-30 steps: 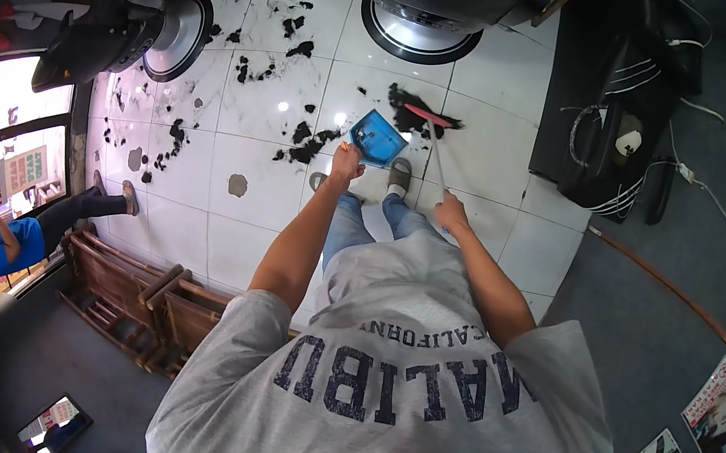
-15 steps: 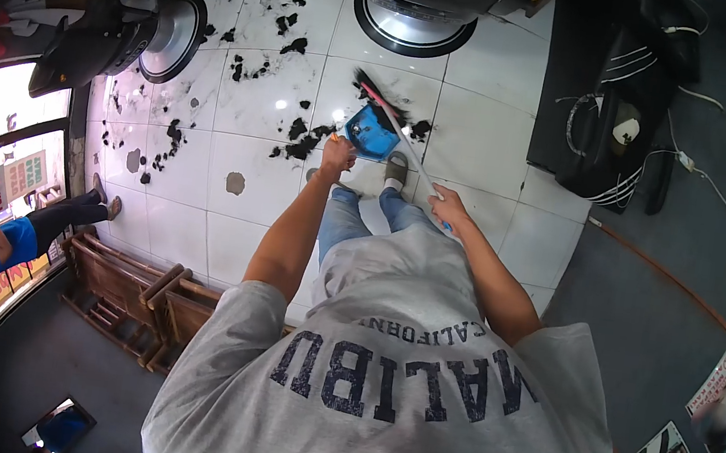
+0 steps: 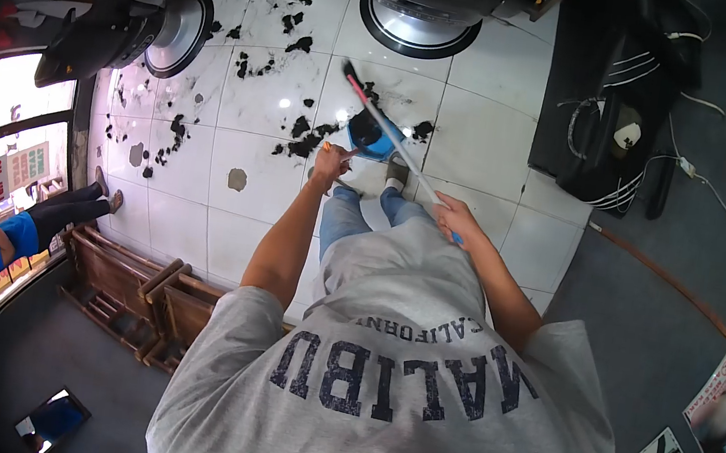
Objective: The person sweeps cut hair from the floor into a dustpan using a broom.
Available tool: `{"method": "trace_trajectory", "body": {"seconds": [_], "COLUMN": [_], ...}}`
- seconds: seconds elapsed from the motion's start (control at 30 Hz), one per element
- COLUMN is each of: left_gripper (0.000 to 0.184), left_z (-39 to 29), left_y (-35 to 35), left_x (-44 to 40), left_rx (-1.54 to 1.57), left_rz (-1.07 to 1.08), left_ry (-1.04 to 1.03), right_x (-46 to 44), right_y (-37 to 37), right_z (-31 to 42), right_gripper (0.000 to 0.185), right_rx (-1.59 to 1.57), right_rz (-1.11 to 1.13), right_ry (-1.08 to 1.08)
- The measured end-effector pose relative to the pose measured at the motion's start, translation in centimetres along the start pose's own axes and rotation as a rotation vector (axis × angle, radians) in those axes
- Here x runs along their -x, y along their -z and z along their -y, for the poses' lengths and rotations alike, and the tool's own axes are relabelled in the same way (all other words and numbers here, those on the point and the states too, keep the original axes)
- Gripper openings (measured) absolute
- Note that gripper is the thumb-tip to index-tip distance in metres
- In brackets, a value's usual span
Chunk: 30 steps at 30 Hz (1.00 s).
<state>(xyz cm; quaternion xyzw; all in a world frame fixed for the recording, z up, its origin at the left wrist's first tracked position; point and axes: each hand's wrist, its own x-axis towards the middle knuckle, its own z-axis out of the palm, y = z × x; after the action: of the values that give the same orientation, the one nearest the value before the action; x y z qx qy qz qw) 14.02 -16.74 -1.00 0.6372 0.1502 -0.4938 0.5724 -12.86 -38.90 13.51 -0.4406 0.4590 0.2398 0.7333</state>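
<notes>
My left hand [image 3: 330, 165] is closed around the handle of a blue dustpan [image 3: 383, 145] that rests on the tiles just in front of my feet. A dark clump of hair [image 3: 363, 128] shows in the pan's left part. In my right hand [image 3: 456, 219] is the pale stick of a broom [image 3: 410, 163], slanting up and left across the dustpan. The broom's dark head [image 3: 351, 71], with a red part beside it, is beyond the pan. Loose black hair clumps [image 3: 306, 138] lie on the floor to the pan's left, and another tuft [image 3: 422, 131] to its right.
Two salon chairs with round metal bases [image 3: 419, 30] [image 3: 179, 33] stand ahead and to the left. More hair is scattered between them. A dark cabinet with cables [image 3: 620, 123] is at right. A wooden bench [image 3: 121, 286] and a person in blue [image 3: 8, 244] are at left.
The broom head has moved left and slightly away from me, its stick swinging over the pan. More dark hair now shows in the dustpan, where blue showed before.
</notes>
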Motion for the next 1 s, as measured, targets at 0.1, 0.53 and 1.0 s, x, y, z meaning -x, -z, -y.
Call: {"method": "trace_trajectory", "body": {"seconds": [0.1, 0.53, 1.0], "left_gripper": [0.029, 0.026, 0.016], "left_z": [-1.0, 1.9, 1.4], "left_y": [0.5, 2.4, 6.6], "left_x": [4.2, 8.1, 0.8], "left_rx": [-0.229, -0.188, -0.291], "left_rz": [-0.154, -0.093, -0.072], "left_ry": [-0.039, -0.170, 0.014], "right_x": [3.2, -4.8, -7.1], "right_y": [1.0, 2.0, -11.3], "right_z": [-0.9, -1.5, -3.5], "right_gripper": [0.053, 0.047, 0.056], "right_rx": [-0.035, -0.172, 0.062], "right_rz": [-0.107, -0.162, -0.228], "right_ry": [0.058, -0.152, -0.041]}}
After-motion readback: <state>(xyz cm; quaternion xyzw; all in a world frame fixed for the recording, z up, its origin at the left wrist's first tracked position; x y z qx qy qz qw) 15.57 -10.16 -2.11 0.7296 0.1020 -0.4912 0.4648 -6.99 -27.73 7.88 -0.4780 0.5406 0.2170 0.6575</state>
